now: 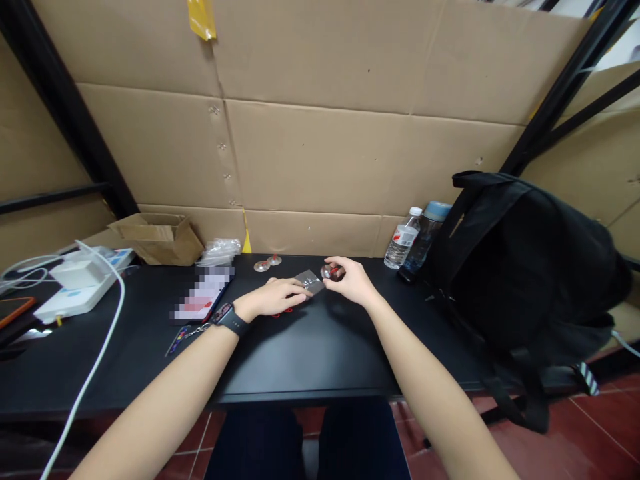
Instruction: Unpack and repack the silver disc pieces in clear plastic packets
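At the far left of the black table [320,353] lies a white power strip [83,287] with a white cable [95,363] running toward the front edge. Behind it stands an open cardboard box [160,238], and next to that a bundle of clear plastic bags [220,252]. A phone [203,297] lies flat near the left wrist.

The left hand [275,298], with a dark watch [230,318] on the wrist, rests palm down on the table; its fingers are stretched and press on a small clear bag [310,281]. Just behind, two small round pieces [267,263] lie on the table.

The right hand [353,280] grasps a small clear round piece [330,271] with a red part between thumb and fingertips, just beside the bag.

Farther right stand two water bottles [403,245], then a big black backpack [525,267].
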Demonstrator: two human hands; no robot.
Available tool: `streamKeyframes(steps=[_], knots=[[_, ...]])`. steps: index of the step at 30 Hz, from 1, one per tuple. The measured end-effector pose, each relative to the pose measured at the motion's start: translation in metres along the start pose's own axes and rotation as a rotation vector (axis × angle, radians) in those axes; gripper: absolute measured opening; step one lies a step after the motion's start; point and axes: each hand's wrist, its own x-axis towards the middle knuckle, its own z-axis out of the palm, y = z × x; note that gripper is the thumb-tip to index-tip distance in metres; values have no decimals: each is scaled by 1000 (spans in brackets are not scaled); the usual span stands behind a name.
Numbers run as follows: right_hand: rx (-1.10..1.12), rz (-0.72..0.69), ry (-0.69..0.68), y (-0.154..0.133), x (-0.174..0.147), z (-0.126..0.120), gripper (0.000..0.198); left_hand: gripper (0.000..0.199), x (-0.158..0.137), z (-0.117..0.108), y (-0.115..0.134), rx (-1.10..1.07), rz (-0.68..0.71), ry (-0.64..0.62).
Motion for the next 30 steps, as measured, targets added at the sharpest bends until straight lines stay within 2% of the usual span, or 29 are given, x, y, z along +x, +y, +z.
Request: streamKeyframes(steps=[5,10,16,22,26,30], knots=[[-204,12,-256,-10,-6,-5,28,42,0,1,5,34,-45,-143],[-335,19,-405,-17,-9,-8,13,40,0,3,3,24,-54,-149],[-340,-3,-394,-13,-8,0,11,40,0,6,2,6,-27,-118],[-311,-45,-342,-6,-4,12,22,38,1,8,1,5,-37,-125],[-257,-111,-388,-4,-4,12,16,38,1,6,3,11,-40,-133],[-229,-87,-381,-1,-5,12,22,36,1,5,4,7,-27,-134]])
